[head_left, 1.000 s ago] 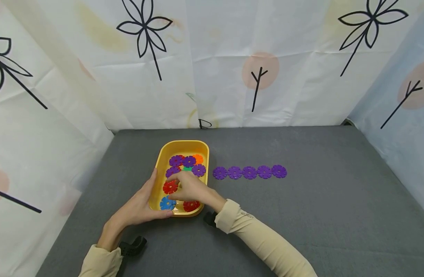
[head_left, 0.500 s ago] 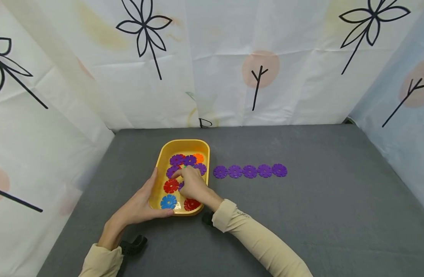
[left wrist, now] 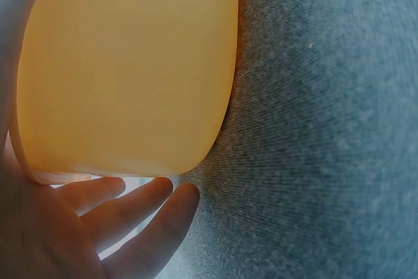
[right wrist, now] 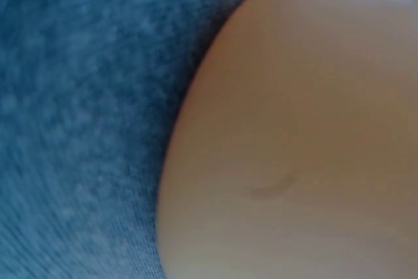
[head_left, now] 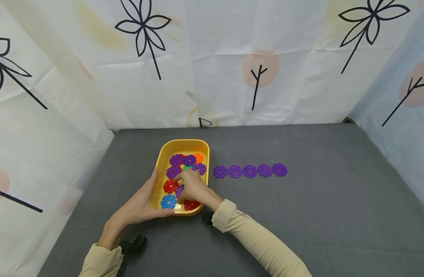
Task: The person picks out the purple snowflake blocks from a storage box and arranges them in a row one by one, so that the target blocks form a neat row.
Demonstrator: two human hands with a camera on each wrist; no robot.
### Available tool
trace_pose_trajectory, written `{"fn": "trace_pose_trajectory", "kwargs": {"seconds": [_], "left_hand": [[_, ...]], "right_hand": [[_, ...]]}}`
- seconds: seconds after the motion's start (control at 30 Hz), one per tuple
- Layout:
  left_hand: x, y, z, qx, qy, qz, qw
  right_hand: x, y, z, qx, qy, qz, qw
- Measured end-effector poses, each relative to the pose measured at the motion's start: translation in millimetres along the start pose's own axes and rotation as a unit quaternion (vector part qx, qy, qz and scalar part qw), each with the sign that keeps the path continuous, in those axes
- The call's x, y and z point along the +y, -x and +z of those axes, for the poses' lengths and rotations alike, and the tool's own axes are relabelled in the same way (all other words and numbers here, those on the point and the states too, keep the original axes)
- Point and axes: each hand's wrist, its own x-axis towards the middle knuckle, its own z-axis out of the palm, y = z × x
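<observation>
A yellow tray (head_left: pixel 179 144) stands on the grey table with flower-shaped plastic pieces inside. My left hand (head_left: pixel 137 206) holds it at the near left corner, thumb along the front rim. In the left wrist view its fingers (left wrist: pixel 140 210) lie against the tray wall. My right hand (head_left: pixel 194 188) reaches into the tray, index finger and thumb apart. Between them shows a purple flower piece (head_left: pixel 179 191), partly hidden by the hand. Close by are a red flower piece (head_left: pixel 170 186) and a blue flower piece (head_left: pixel 168 201). The right wrist view shows mostly the tray's outer wall (right wrist: pixel 294 129).
Right of the tray, a row of several purple flower pieces (head_left: pixel 249 171) lies edge to edge on the grey tabletop (head_left: pixel 319 207). More purple pieces (head_left: pixel 174 171) and an orange piece (head_left: pixel 198 157) lie farther back in the tray. A patterned white curtain (head_left: pixel 219 88) hangs behind.
My right hand has shifted slightly within the tray, its thumb now spread farther from the index finger, and more of the purple piece shows. The left hand stays on the tray.
</observation>
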Motion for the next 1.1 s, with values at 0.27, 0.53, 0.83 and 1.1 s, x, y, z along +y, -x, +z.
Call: {"fn": "trace_pose_trajectory", "kwargs": {"seconds": [0.27, 0.53, 0.83, 1.1], "left_hand": [[-0.8, 0.0, 0.8, 0.003, -0.005, 0.007, 1.0], [-2.0, -0.2, 0.8, 0.006, -0.01, 0.013, 0.9998], [-3.7, -0.2, 1.4, 0.003, 0.009, 0.018, 0.9998], [-3.1, -0.1, 0.6, 0.006, 0.006, 0.019, 0.9998]], "right_hand": [[-1.0, 1.3, 3.8, 0.018, 0.02, 0.026, 0.9993], [-0.9, -0.5, 5.4, 0.016, -0.001, 0.029, 0.9995], [1.3, -0.2, 5.3, 0.006, -0.005, -0.027, 0.9996], [0.5, -2.5, 4.8, -0.008, 0.008, -0.039, 0.9992]]}}
